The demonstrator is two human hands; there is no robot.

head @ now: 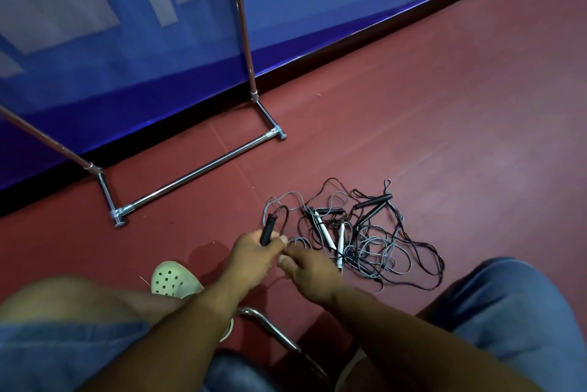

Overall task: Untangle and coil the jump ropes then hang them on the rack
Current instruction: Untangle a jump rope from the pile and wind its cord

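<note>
Two knees in blue denim frame the bottom edge. Between them runs one chrome chair tube (270,326), and both forearms reach forward over it. One pale green clog (173,279) stands on the red floor (460,99) by the left knee.

The left hand (251,253) is wrapped tightly round one black handle (267,230), which sticks up from the fist. The right hand (309,274) sits just beside it, fingertips narrowed in a pinch on a grey cord (298,239) next to the left thumb.

The jump ropes (374,248) lie in one tangled heap on the floor, touching the hands' right side. Six handles show in all, four black and two white, among grey and black cords.

The rack (197,169) stands up and left of the heap and apart from it, with two uprights, two feet and one low crossbar. Behind it hangs one blue banner (95,67) with a black lower edge. Wide floor runs from the heap rightward and up to that edge.
</note>
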